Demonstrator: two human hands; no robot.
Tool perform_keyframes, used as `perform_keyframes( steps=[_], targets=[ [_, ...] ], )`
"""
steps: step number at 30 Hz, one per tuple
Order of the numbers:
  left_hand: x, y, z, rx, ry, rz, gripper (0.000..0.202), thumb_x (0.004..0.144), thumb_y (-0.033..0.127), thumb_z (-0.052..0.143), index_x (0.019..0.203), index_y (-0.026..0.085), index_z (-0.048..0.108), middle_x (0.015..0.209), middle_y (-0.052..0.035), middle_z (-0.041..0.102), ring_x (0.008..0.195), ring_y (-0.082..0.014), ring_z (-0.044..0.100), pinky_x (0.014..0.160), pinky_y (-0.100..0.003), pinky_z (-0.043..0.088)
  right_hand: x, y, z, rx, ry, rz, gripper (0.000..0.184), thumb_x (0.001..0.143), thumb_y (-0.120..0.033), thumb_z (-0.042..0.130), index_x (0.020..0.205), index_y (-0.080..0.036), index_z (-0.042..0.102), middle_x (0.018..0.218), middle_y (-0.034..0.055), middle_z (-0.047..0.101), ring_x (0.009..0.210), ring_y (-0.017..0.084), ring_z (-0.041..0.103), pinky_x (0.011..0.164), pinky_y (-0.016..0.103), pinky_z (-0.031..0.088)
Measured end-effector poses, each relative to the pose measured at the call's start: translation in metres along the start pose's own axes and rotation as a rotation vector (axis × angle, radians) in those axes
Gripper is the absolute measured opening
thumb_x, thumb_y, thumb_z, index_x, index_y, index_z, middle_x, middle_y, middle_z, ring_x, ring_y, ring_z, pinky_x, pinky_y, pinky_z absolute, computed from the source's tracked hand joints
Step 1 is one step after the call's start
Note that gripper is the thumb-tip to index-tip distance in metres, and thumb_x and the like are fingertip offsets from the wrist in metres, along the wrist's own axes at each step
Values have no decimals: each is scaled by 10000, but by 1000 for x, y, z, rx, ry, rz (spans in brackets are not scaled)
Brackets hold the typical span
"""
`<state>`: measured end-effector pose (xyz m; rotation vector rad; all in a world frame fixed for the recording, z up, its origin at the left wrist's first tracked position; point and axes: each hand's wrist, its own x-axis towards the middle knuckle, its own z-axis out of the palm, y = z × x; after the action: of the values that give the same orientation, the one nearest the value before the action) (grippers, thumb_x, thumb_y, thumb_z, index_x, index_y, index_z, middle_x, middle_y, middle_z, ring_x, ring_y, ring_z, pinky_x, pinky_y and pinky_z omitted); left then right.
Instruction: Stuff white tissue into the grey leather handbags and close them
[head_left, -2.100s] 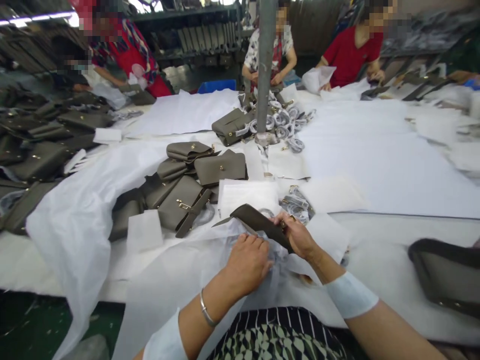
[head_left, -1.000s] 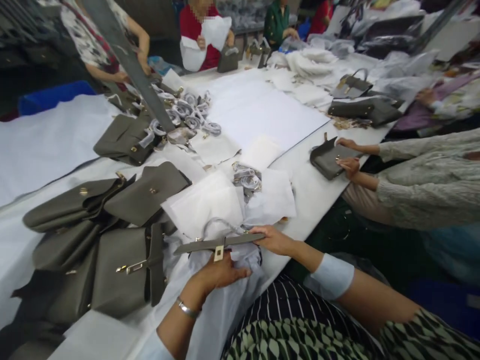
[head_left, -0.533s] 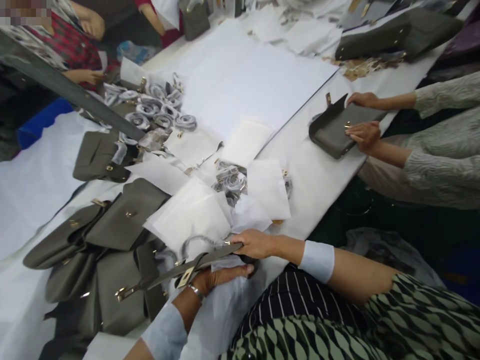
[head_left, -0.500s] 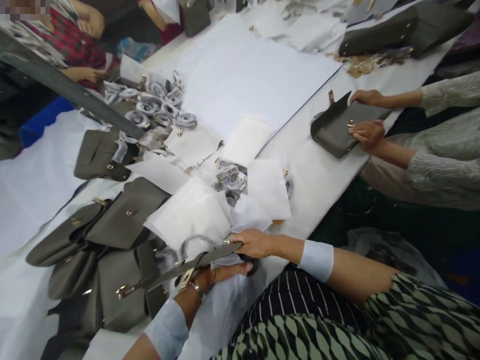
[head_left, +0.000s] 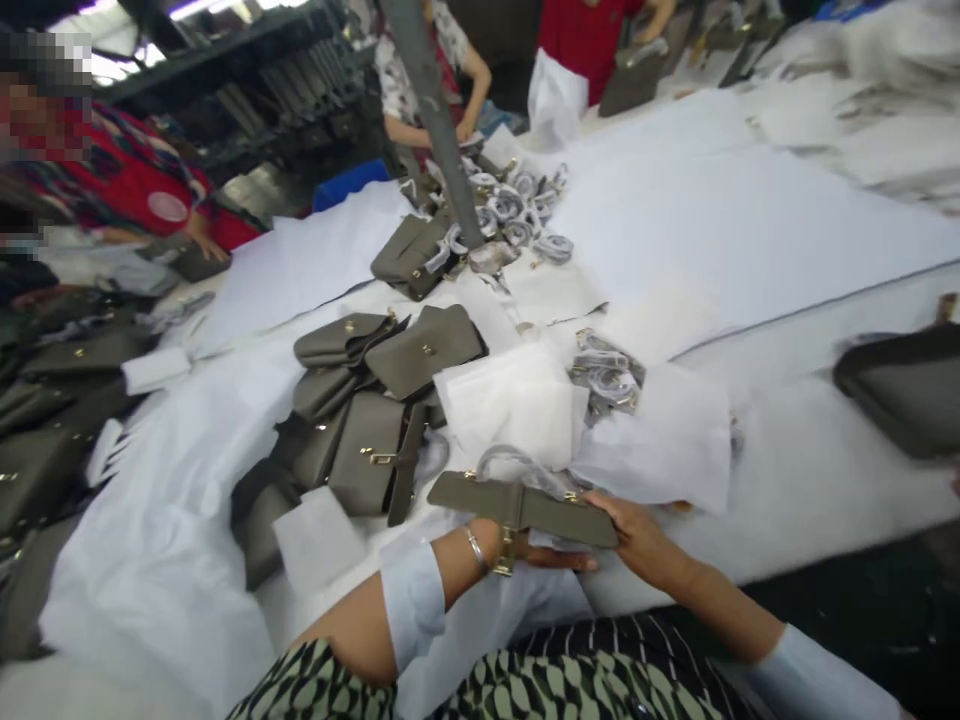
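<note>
Right hand (head_left: pixel 637 535) grips the near end of an olive-grey handbag (head_left: pixel 525 508), fingers curled around its edge. Left hand (head_left: pixel 525 550) lies mostly hidden beneath the bag, so its grip cannot be told; a silver bangle (head_left: pixel 475 549) circles that wrist. The bag sits at the near edge of the white table (head_left: pixel 787 480), above thin white wrapping paper (head_left: pixel 495 610). Just beyond lie white pouches (head_left: pixel 517 400), and to the left a pile of matching bags (head_left: pixel 367 400).
</note>
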<state>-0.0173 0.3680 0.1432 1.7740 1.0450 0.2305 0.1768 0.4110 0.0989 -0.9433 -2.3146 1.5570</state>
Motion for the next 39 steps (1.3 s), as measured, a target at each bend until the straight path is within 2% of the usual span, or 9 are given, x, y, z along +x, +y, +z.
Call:
perform_keyframes(
  steps=[6,9,13,17,20,23,28,33,39],
  targets=[
    [-62,14,10,331,296,-178,469,849,455,583,1148,94,597,1258,-185,581,1190,-353,499,1054,-490,371,7,7,-3,-46,-3,11,309,778,-291,437,982,-189,645,1003,100,693,998,264,625,879,379,498],
    [-112,13,14,394,523,-185,415,855,430,573,1153,141,579,1206,-128,612,1165,-305,513,1028,-468,405,6,2,-11,-267,-46,186,278,779,-304,404,875,-192,640,920,86,704,932,272,642,821,394,495],
    [-202,-23,51,403,983,-419,462,881,341,535,1295,152,457,1261,-126,576,1211,-271,481,1039,-473,410,-3,-22,-18,-514,-229,520,462,905,-449,277,627,-200,549,554,51,644,534,208,609,599,343,465],
    [-276,-66,103,297,1153,-770,530,855,461,549,1268,138,477,1200,-153,584,1124,-295,547,960,-492,477,-14,-71,-6,-344,-166,299,476,932,-504,287,677,-201,550,564,25,628,515,159,576,550,281,465],
    [-293,-84,111,202,1157,-840,676,827,536,559,1359,157,385,1317,-154,510,1228,-302,486,1016,-492,438,-12,-110,17,-313,-51,-120,309,936,-405,407,823,-201,611,712,30,661,664,155,624,642,268,509],
    [-276,-89,88,139,1118,-771,830,778,576,604,1415,144,290,1425,-172,412,1328,-310,379,1098,-496,338,6,-139,44,-406,-120,-440,216,924,-281,465,1062,-210,615,1052,83,680,995,195,627,898,343,504],
    [-225,-79,51,94,802,-678,965,692,683,642,1408,127,310,1394,-198,461,1284,-342,429,1118,-546,222,69,-165,96,-592,-306,-531,551,896,-311,505,1416,-194,366,1504,127,324,1379,270,302,1117,496,310],
    [-214,-45,75,-16,569,-511,559,784,645,570,1130,206,582,1136,-90,644,1072,-295,587,1001,-449,373,102,-161,142,-705,-531,-557,612,875,-458,556,1387,-145,433,1392,173,477,1316,329,391,1115,562,249],
    [-259,-12,123,-326,625,-622,972,690,796,525,1401,152,370,1385,-192,471,1259,-371,440,1049,-499,332,91,-151,126,-767,-922,-552,569,869,-572,508,1219,-139,623,967,170,685,1010,328,608,1073,589,268]
  ],
)
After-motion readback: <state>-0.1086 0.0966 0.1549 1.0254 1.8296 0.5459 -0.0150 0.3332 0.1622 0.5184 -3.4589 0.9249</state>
